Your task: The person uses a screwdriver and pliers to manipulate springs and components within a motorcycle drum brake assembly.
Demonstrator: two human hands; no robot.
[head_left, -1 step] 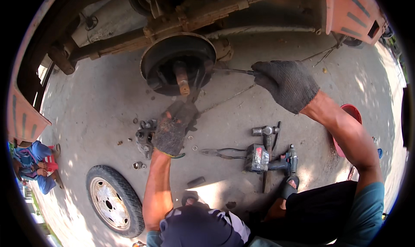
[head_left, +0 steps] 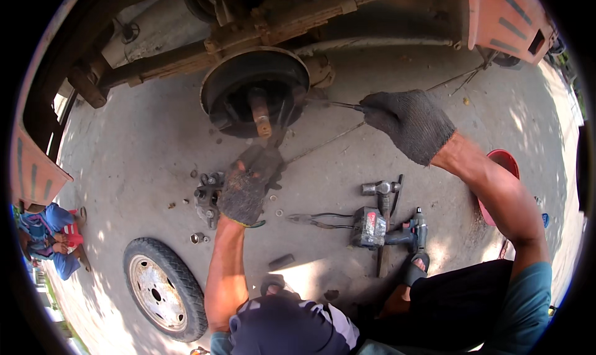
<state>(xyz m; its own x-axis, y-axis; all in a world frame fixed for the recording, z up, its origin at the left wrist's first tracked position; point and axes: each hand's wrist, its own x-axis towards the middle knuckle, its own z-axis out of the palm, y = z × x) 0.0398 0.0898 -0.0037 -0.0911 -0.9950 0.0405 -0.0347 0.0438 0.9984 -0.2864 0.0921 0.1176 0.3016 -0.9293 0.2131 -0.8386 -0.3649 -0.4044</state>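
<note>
My right hand (head_left: pixel 403 122), in a dark knit glove, is closed on the handle of a slim metal rod (head_left: pixel 335 103) that reaches to the right side of the dark wheel drum (head_left: pixel 226 82) under the vehicle. A rusty spindle (head_left: pixel 261 116) projects from the drum's middle. My left hand (head_left: pixel 247 187), gloved too, is below the drum with curled fingers on something dark that I cannot make out. A thin rod (head_left: pixel 326 145) runs diagonally behind it. A metal part (head_left: pixel 205 200) lies beside that hand.
Pliers (head_left: pixel 313 220), a hammer (head_left: pixel 379 188), a drill (head_left: pixel 410 234) and sockets (head_left: pixel 197 238) lie on the concrete. Nearby are a loose wheel (head_left: pixel 143 256), a red basin (head_left: pixel 504 159) and a seated person (head_left: pixel 53 243) at left. Rusty beams (head_left: pixel 155 66) cross overhead.
My right hand and its rod have shifted very slightly to the left. Everything else looks practically the same.
</note>
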